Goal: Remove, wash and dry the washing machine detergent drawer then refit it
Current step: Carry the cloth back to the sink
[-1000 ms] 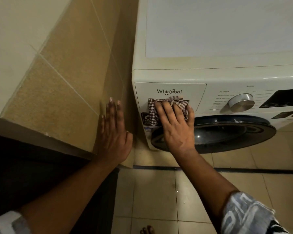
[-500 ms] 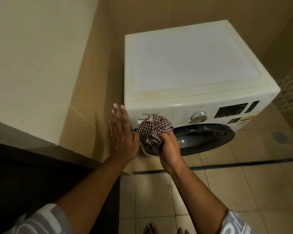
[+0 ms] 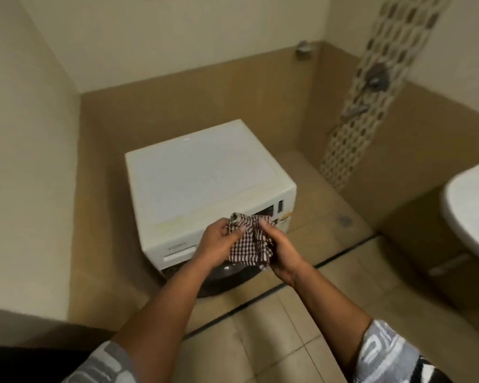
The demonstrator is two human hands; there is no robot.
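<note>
detergent drawer [image 3: 175, 249] looks seated in the washing machine [image 3: 205, 183] front; our left hand [image 3: 215, 243] and right hand [image 3: 281, 251] both pinch the checked cloth [image 3: 249, 246]. if it isn't pushed fully home, we risk leaks.

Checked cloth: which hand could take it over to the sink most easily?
Probably the right hand. Both hands grip the checked cloth, but the sink is off to the right, so the left hand would have to cross over.
</note>
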